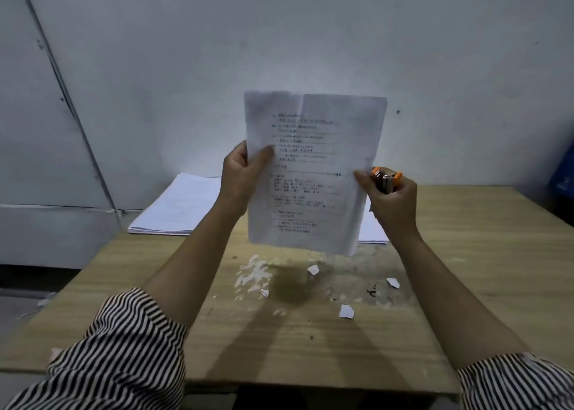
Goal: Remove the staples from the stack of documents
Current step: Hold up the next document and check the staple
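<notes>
A printed document (pixel 313 173) of white sheets is held upright above the wooden table (pixel 466 269). My left hand (pixel 242 176) pinches its left edge, thumb on the front. My right hand (pixel 391 198) grips an orange and silver staple remover (pixel 386 179) while its thumb and finger pinch the document's right edge. No staple can be made out on the sheets.
A stack of white papers (pixel 177 207) lies at the back left of the table; another sheet edge (pixel 372 232) shows behind the held document. Torn paper scraps (pixel 346 311) and small dark bits (pixel 371 291) are scattered mid-table. A grey wall stands behind.
</notes>
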